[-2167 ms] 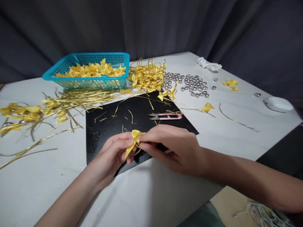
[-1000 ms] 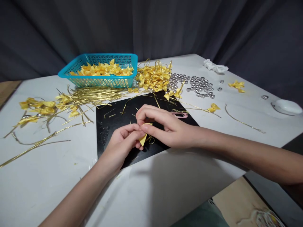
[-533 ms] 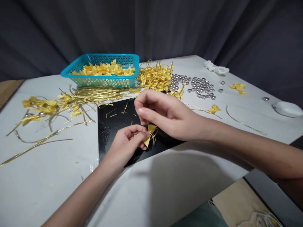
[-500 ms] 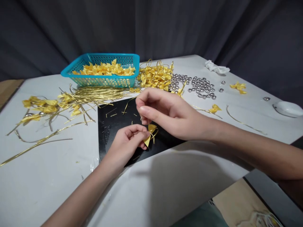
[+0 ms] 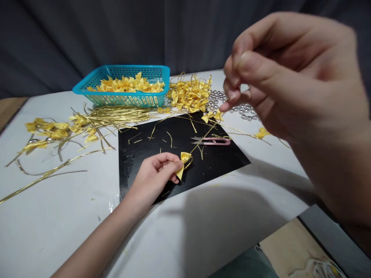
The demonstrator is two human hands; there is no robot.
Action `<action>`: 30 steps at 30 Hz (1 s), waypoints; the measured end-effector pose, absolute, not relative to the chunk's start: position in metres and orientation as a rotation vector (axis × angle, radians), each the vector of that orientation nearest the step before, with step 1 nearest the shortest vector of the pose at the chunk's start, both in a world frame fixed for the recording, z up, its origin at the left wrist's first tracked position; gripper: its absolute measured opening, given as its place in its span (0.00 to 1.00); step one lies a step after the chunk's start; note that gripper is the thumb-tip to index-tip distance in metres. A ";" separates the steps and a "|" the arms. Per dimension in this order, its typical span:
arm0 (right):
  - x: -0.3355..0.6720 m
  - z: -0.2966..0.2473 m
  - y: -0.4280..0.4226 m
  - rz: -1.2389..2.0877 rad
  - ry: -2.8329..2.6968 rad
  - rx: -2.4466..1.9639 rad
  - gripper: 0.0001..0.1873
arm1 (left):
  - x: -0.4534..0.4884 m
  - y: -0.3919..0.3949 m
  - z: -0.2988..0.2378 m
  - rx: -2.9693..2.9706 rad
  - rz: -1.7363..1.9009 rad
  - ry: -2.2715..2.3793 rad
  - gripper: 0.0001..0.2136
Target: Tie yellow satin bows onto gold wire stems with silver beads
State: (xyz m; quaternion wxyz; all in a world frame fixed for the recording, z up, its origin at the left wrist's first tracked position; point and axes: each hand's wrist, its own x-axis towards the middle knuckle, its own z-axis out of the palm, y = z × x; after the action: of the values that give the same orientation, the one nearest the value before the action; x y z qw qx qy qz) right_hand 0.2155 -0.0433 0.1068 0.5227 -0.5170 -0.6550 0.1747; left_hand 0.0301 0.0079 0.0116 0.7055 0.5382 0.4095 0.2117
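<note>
My left hand (image 5: 162, 168) pinches a yellow ribbon bow (image 5: 185, 157) over the black mat (image 5: 179, 139). A small loop of gold cord hangs at the bow's right side. From the bow a gold cord (image 5: 206, 134) stretches taut up and right toward my right hand (image 5: 278, 73), which is raised close to the camera with thumb and fingers closed on it; the cord's end is hidden in the fingers. Pink-handled thread snips (image 5: 216, 141) lie on the mat beneath the cord, among short gold clippings.
Behind the mat stands a blue basket (image 5: 120, 94) of yellow bows, beside a heap of bows with cords (image 5: 189, 92). Silver beads (image 5: 216, 98) lie partly behind my right hand. A bundle of gold cords (image 5: 116, 116) and loose bows (image 5: 58, 133) are at left.
My right hand has moved up and to the right, nearer the camera, drawing the gold cord out straight from the bow. The snips are now uncovered. My left hand stays in place.
</note>
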 end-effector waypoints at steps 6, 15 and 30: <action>0.208 0.112 -0.046 0.393 -1.591 -1.213 0.16 | 0.031 0.008 0.010 1.166 0.495 0.902 0.05; 0.191 0.056 -0.058 0.645 -1.720 -1.301 0.04 | 0.028 0.007 0.014 0.982 0.527 0.813 0.05; 0.190 0.030 -0.065 0.433 -1.917 -1.494 0.05 | 0.030 0.005 0.018 0.868 0.617 0.816 0.08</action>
State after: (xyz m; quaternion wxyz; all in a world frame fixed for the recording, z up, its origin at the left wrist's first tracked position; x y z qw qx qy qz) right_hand 0.1904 -0.0653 0.0304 0.3299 -0.5713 -0.7330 0.1655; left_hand 0.0299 0.0048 0.0178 0.7834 0.4020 0.3779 0.2861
